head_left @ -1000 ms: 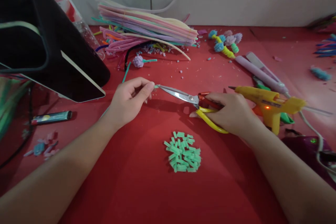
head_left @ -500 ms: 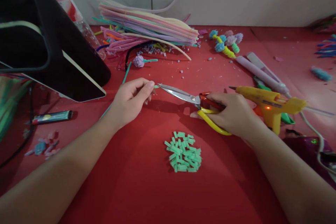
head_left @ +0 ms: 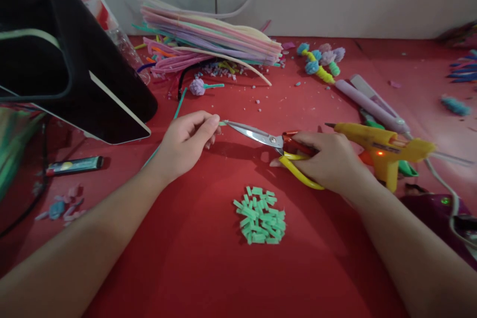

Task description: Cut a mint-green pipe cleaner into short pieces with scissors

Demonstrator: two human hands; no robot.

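Red tabletop (head_left: 194, 278), cluttered with craft supplies. Left hand (head_left: 184, 144) pinching a green pipe cleaner (head_left: 222, 122) between clenched fingers (head_left: 208, 126), tip meeting the blades. Right hand (head_left: 328, 161) gripping scissors (head_left: 268, 141) by the handles. Cut green pieces (head_left: 261, 216) lying piled near both hands; yellow glue gun (head_left: 380, 146) resting just beside the right hand.

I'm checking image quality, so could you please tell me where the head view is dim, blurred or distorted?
Head view: dim overall; sharp around the scissors and green pieces; the black stand at left is dark and bent by the lens; the glue gun shows a small lit lamp.
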